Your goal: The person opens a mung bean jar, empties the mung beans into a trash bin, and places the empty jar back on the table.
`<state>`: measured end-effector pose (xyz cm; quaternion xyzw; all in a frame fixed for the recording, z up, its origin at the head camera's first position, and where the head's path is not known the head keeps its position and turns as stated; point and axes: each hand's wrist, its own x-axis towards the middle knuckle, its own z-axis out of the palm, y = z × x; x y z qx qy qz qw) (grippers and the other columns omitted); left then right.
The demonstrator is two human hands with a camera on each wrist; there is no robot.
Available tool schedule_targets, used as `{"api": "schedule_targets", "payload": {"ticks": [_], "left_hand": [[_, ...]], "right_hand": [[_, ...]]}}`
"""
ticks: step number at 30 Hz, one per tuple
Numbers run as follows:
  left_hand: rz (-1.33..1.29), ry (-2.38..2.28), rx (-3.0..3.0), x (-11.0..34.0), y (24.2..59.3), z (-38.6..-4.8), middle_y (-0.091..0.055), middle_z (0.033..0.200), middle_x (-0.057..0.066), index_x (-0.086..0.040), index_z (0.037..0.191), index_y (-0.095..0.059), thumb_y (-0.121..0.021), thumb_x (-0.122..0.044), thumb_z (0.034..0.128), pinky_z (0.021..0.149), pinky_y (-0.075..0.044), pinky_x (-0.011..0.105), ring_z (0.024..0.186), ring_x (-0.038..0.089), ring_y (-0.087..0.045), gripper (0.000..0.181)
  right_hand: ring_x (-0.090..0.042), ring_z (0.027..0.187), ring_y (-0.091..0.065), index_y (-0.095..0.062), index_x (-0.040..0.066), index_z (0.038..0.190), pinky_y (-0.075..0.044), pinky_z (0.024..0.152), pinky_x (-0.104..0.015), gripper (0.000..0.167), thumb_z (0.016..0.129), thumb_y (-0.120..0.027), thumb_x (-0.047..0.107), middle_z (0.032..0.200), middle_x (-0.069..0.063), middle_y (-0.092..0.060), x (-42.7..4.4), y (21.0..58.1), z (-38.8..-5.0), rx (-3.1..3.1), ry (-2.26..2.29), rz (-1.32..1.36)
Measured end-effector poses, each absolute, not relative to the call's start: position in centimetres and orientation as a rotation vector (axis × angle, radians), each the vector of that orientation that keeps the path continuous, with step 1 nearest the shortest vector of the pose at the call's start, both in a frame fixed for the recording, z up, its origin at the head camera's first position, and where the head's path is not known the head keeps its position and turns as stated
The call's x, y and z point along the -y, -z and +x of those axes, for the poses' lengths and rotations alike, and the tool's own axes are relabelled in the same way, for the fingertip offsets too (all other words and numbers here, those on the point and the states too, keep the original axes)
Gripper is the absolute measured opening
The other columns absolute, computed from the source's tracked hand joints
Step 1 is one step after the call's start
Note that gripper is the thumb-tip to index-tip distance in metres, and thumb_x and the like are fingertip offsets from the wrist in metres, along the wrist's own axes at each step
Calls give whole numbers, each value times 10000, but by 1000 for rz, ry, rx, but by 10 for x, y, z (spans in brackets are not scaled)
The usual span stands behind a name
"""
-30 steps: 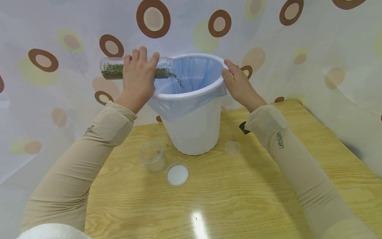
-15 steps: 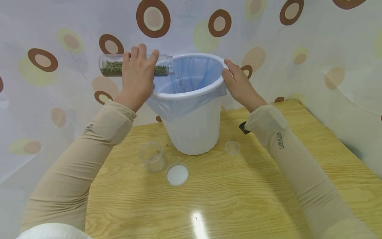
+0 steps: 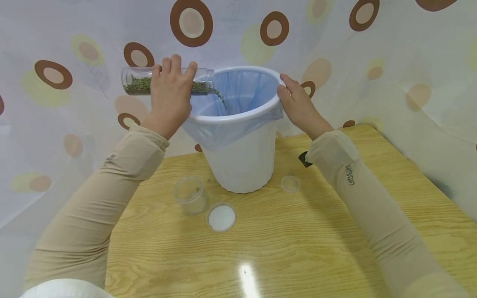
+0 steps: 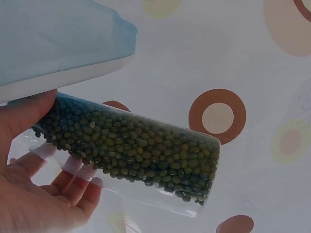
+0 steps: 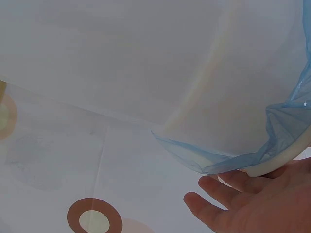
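My left hand [image 3: 170, 93] grips a clear jar [image 3: 136, 73], lying on its side with its mouth over the near left of the bin's opening. Green mung beans [image 4: 141, 145] lie along the jar's lower side, and a thin stream of them falls from its mouth into the bin. The white trash can [image 3: 242, 161] stands upright, lined with a blue plastic bag [image 3: 247, 89] folded over its rim. On the right side of that rim, my right hand [image 3: 299, 105] holds on by thumb and fingers; its fingers [image 5: 216, 191] reach under the rim outside.
On the wooden table [image 3: 290, 248], an open clear container [image 3: 191, 196] stands left of the bin. Near it lies a white-centred round lid [image 3: 222, 217]. A small clear lid [image 3: 290, 184] and a black piece [image 3: 304, 159] lie to the right. A patterned sheet hangs behind.
Half a second ago the jar was tipped less and only a few beans fell; now they stream out again. The jar has shifted slightly left. The right hand and bin stay put.
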<state>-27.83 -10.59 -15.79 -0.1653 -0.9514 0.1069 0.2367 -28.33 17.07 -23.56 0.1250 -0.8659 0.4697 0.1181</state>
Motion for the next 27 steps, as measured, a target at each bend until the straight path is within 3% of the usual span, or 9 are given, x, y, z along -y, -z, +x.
{"api": "schedule_targets", "payload": {"ticks": [27], "left_hand": [[-453,-276,2592,108,157,-278,-358,1319,254,-78,1410,-368,-605,-5,818,1041,-251,519,1243,406,-318,642]], "right_hand": [[-324,1347,-329,-182,63,1533,-236,1124,-472,606,1008,-246,361,1521,-195,-273,-170,237,-285,2527,-1376,369]]}}
